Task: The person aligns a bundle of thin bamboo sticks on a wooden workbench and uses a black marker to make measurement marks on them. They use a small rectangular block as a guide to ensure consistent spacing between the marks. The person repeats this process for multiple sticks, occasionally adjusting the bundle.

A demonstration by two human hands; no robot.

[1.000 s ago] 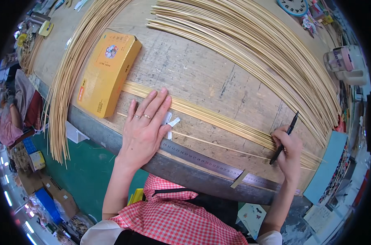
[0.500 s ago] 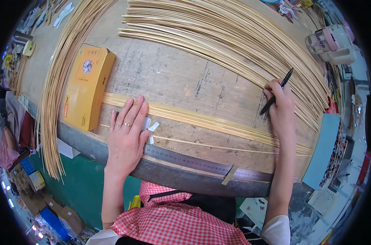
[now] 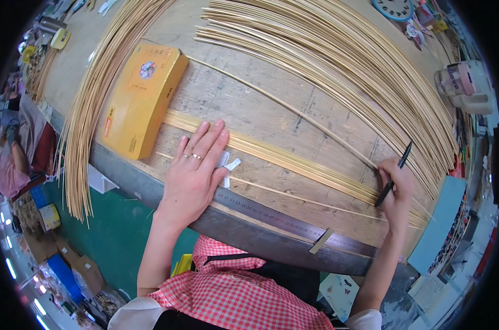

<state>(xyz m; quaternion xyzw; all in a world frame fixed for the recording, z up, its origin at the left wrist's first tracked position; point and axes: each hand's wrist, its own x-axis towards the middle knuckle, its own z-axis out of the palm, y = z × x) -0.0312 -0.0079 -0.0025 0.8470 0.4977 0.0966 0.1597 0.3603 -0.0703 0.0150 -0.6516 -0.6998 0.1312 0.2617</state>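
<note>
My left hand (image 3: pixel 193 176) lies flat, fingers stretched, across a row of thin bamboo sticks (image 3: pixel 293 164) on the worktable. White paper scraps (image 3: pixel 231 165) show beside its thumb. My right hand (image 3: pixel 397 184) grips a black pen (image 3: pixel 393 175) and pinches the near end of a single bamboo stick (image 3: pixel 293 110), which slants away to the far left. A yellow box (image 3: pixel 142 102) stands at the row's left end, and a teal block (image 3: pixel 443 225) is at its right end. A lone stick (image 3: pixel 282 192) runs between the row and a metal ruler (image 3: pixel 271 217) along the table's front edge.
A large bundle of bamboo sticks (image 3: pixel 343 60) spreads across the far right; a second bundle (image 3: pixel 95 110) overhangs the table's left front edge. A clear jar (image 3: pixel 454 80) and a round blue clock (image 3: pixel 393 8) are at the back right. Tape (image 3: pixel 321 241) crosses the ruler.
My right hand has come nearer the row, bringing one stick away from the far bundle while keeping the pen. My left hand stays flat on the row. The whole view has shifted.
</note>
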